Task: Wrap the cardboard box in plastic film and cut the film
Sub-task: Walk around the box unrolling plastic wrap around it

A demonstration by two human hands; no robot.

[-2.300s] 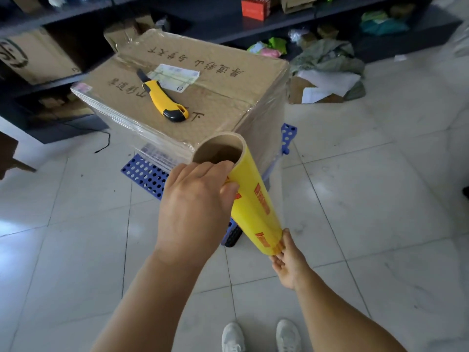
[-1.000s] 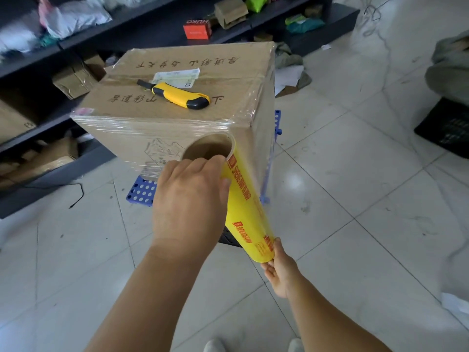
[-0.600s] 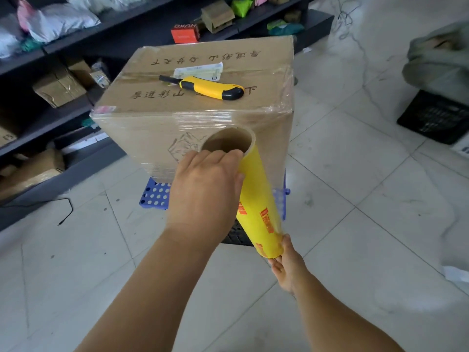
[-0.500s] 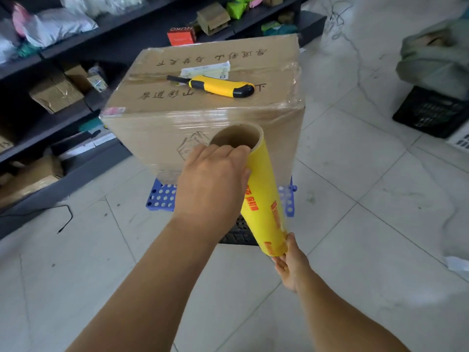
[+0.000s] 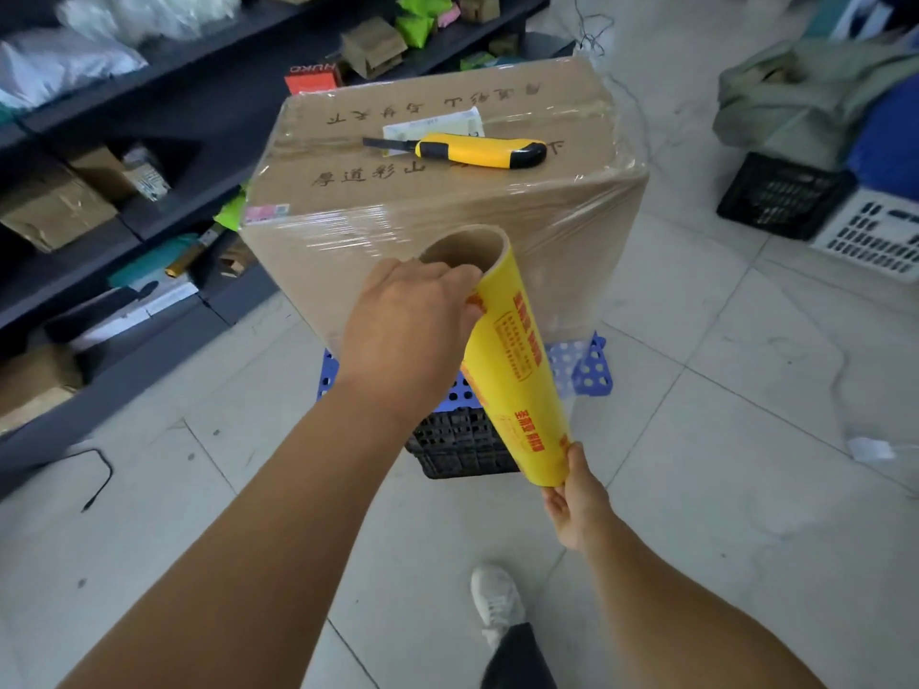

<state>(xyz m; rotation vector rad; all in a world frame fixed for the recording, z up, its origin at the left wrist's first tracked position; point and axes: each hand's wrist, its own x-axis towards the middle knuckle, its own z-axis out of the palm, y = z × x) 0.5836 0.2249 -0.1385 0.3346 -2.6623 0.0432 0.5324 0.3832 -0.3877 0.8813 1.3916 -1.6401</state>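
Dark shelves [image 5: 164, 116] run along the left, stacked with crumpled white bags, small brown cartons and green packets, and a black cable [image 5: 97, 477] trails over the pale glossy floor tiles [image 5: 721, 489] below them. The left hand [image 5: 410, 330] curls over the upper rim of the roll [image 5: 517, 370], fingers hooked at the edge of its open brown cardboard core. The roll is a long yellow tube printed with red lettering, tilted so its top leans toward the box [image 5: 447, 191] and its lower end points down to the right. The box is a large brown corrugated carton standing on a blue perforated plastic board [image 5: 584, 372], which sits on a black slatted crate [image 5: 457, 447]. Shiny clear film [image 5: 587, 231] clings in wrinkled bands around the box's sides and upper edges, and a sheet of it runs from the roll to the box's right corner. On the box top lies a yellow and black knife [image 5: 477, 150], blade end pointing left, beside a white label [image 5: 437, 124] and rows of dark printed characters. The right hand [image 5: 577, 499] pinches the roll's lower end between thumb and fingers. A white shoe [image 5: 497, 601] shows below on the tiles. Far right stand another black crate [image 5: 781, 196], a white slatted basket [image 5: 875, 236] and a heap of grey-green cloth [image 5: 795, 87]
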